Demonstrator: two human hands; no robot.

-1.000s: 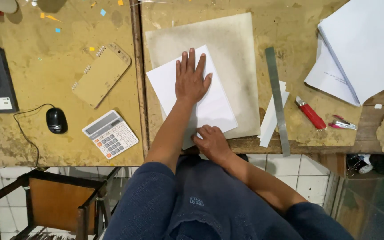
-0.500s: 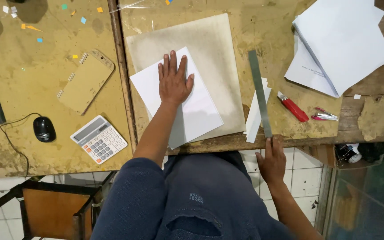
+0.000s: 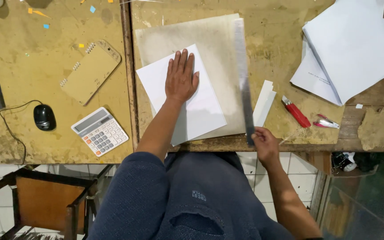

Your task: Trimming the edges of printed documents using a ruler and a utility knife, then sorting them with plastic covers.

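Head view shows the left hand [image 3: 181,80] pressed flat, fingers spread, on a white paper sheet [image 3: 185,100] lying on a grey mat [image 3: 214,44]. That paper looks thin, light and bendy. The right hand [image 3: 265,144] pinches the near end of a long metal ruler [image 3: 243,75], which looks stiff and smooth, so holding its end seems best.

Left hand [image 3: 181,80] flat, fingers together, arm stretched forward; right hand [image 3: 265,142] curled in a pinch, near the body.
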